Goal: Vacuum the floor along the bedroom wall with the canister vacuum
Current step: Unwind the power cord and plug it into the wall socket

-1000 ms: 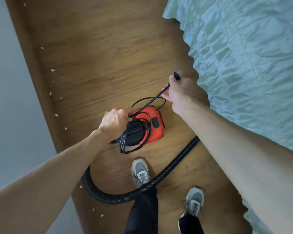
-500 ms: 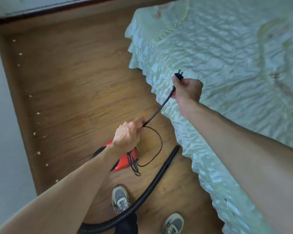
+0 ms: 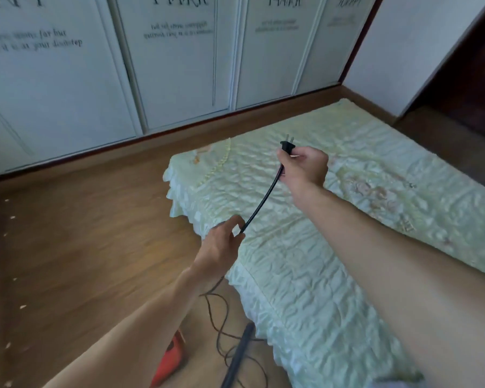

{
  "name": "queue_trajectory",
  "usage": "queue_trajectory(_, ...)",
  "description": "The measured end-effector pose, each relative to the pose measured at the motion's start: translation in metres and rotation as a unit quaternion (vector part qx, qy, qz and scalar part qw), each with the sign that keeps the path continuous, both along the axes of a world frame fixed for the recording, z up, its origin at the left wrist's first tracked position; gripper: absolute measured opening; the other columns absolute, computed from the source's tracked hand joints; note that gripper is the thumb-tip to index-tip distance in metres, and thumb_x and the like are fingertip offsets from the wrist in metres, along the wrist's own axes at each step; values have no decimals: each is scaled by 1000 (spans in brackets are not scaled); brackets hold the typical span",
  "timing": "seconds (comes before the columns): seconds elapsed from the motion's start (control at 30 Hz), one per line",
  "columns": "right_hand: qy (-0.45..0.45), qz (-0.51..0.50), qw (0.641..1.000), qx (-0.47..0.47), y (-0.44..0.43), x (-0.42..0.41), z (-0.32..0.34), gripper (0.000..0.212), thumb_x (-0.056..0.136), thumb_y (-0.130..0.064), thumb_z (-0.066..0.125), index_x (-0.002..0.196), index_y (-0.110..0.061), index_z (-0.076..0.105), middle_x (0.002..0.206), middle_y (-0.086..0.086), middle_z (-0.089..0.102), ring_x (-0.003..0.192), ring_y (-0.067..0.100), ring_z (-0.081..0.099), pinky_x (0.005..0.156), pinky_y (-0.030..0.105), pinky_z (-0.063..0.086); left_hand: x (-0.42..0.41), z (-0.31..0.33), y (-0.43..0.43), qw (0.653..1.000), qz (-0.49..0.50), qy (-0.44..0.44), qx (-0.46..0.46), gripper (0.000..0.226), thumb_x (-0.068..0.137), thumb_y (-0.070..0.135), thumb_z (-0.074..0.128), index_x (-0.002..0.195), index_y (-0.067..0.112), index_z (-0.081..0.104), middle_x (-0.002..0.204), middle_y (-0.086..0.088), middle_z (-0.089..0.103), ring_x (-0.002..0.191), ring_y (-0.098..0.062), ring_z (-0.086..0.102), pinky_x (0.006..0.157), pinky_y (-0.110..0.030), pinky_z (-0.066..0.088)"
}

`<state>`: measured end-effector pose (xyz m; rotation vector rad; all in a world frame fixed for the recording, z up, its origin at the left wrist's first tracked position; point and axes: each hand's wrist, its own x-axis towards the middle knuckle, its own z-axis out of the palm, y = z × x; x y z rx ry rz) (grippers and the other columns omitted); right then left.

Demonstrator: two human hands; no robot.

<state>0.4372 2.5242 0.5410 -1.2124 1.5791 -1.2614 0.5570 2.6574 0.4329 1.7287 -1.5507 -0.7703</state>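
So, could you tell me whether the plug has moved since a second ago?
Yes. The plug in the right hand has lifted away from the orange vacuum, now over the bed.

We see a bed (image 3: pixel 291 289) under a pale green quilted cover with a ruffled edge. Beyond it we see white wardrobe doors (image 3: pixel 179 65) printed with grey lettering, and a dark doorway (image 3: pixel 471 88) at far right.

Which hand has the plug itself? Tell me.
The right hand grips the plug; the left hand only pinches the cord lower down.
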Motion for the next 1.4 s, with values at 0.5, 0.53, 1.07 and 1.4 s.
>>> queue_trajectory(0.5,-32,-86,976,-196,-2,-189,282,22,82,-17,80,100,-6,75,76,-1,68,75,23,70,75,47,61,-175,257,-65,984,-117,18,-136,7,96,19,55,96,24,51,56,2,52,52,-19,51,60,-46,58)
queue_trajectory(0.53,-28,-90,974,-206,0,-203,294,18,82,-18,80,96,-9,75,73,-3,67,74,24,71,74,46,62,-187,270,-66,982,-126,25,-136,8,97,19,55,95,25,51,57,1,52,53,-21,52,61,-50,58)
queue_trajectory(1.07,99,-293,897,-316,99,-443,448,17,88,-22,71,72,-22,65,63,-6,67,65,20,69,71,39,59,-415,428,-41,908,-364,152,-140,13,98,12,57,96,25,58,75,-6,48,64,-18,55,57,-57,58)
queue_trajectory(1.4,176,-505,799,-275,238,-560,468,23,90,-25,71,100,-5,72,83,4,72,74,16,66,80,31,56,-541,442,17,795,-565,206,-81,22,97,8,59,106,27,62,77,-11,47,69,-20,56,63,-54,60)
